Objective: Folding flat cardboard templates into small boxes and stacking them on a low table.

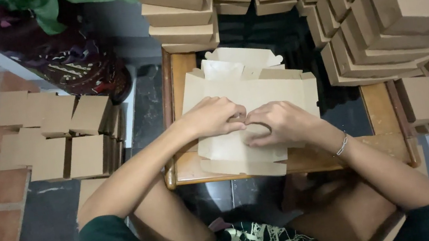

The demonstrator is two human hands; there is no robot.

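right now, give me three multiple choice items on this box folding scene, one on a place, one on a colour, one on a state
1. Where does the flat cardboard sheet lie?
A. on the small wooden table
B. on the tiled floor
C. on top of the plant

2. What colour are the stacked folded boxes?
A. white
B. brown
C. blue

3. How are the left hand and right hand placed?
A. raised in the air
B. each gripping a finished box
C. both pressed down on the flat sheet

Answers:
1 A, the sheet rests on the table with wood showing round it.
2 B, all the boxes are plain brown card.
3 C, both hands lie side by side on the sheet, near its middle.
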